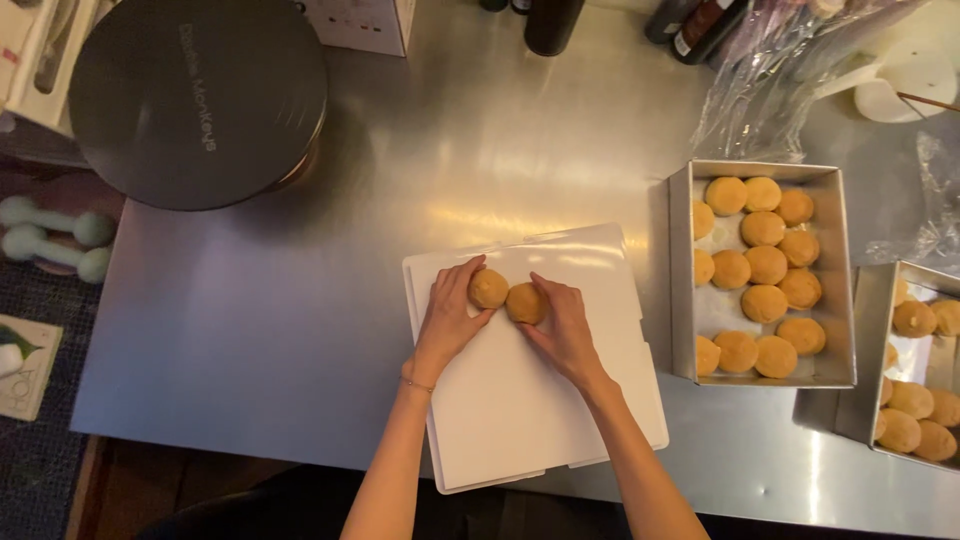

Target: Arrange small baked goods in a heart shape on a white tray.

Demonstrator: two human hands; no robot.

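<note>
Two round golden buns lie side by side on a white board [530,400] in the middle of a steel table. My left hand [450,315] curls around the left bun [488,288]. My right hand [562,325] cups the right bun [525,302]. The two buns touch each other. Both hands rest on the board with fingers wrapped partly around the buns.
A metal tray [682,280] holding several more buns stands right of the board. A second tray [868,340] with buns sits at the far right edge. A round dark lid [195,100] lies at the back left. Bottles and clear plastic wrap [770,90] are at the back.
</note>
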